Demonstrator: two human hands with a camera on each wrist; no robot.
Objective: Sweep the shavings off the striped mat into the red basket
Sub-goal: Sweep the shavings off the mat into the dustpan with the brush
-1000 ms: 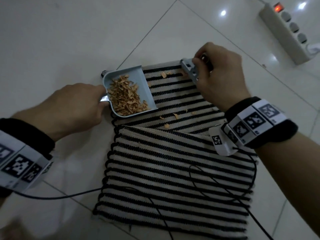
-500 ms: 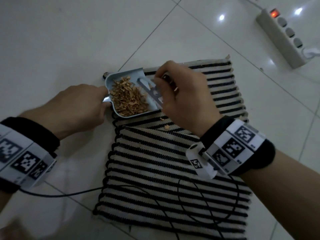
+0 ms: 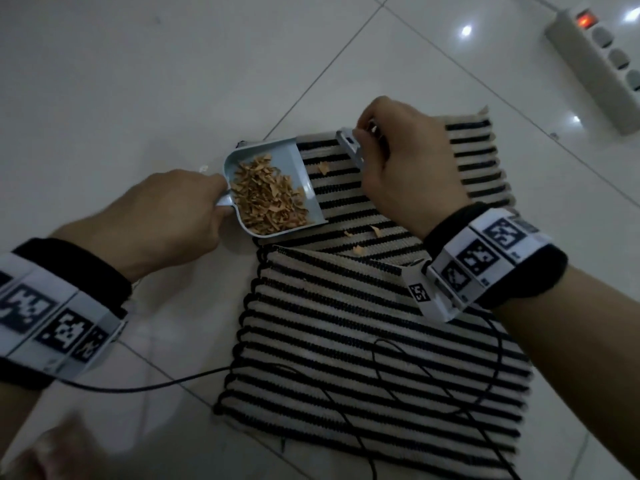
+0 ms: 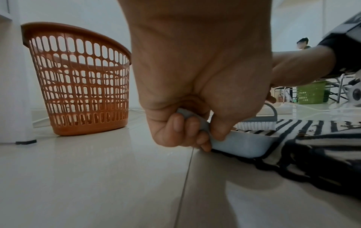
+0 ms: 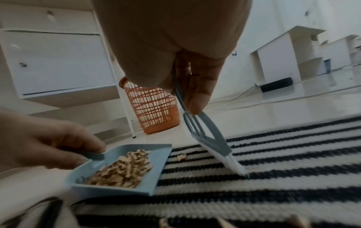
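Left hand (image 3: pixel 166 216): fingers curled round dustpan (image 3: pixel 273 188) handle. Dustpan holds shavings (image 3: pixel 266 202), its lip on striped mat (image 3: pixel 363 341). Right hand (image 3: pixel 405 168): grips brush (image 5: pixel 215 145), bristles on mat. Red basket (image 4: pixel 78 80): on floor, well apart.

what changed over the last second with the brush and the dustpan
The right hand swept the brush leftward to the dustpan lip half a second ago, then drew it back out onto the striped mat for another stroke. A few shavings remain on the mat. The left hand kept gripping the dustpan handle, the pan stayed at the mat's left edge, loaded.
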